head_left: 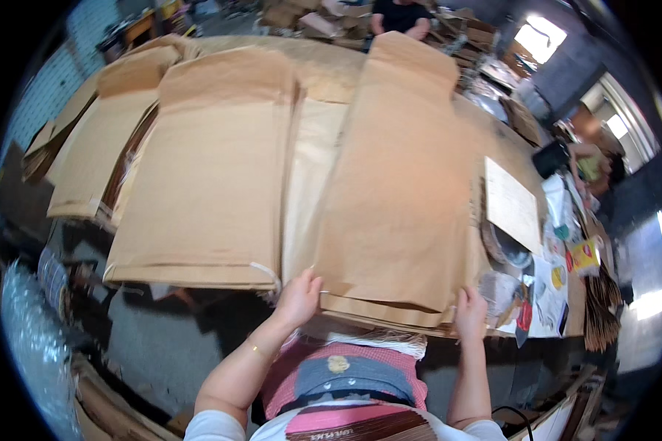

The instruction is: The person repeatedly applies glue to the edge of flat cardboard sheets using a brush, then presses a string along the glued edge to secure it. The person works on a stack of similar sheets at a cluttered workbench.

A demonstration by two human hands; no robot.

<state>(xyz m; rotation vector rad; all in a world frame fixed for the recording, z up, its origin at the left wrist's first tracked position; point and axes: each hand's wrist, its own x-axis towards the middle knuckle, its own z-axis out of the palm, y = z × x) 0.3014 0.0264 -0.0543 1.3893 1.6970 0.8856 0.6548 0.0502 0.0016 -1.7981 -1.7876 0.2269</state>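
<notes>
Paper bag stack point(397, 191) gripped by left hand point(299, 298) and right hand point(469, 312); taller stack point(206, 176) alongside.

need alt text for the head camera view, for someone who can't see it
A person's left hand and right hand grip the near edge of a stack of flat brown paper sacks on a worktable. More sack stacks lie to the left; another person stands across the table.
</notes>
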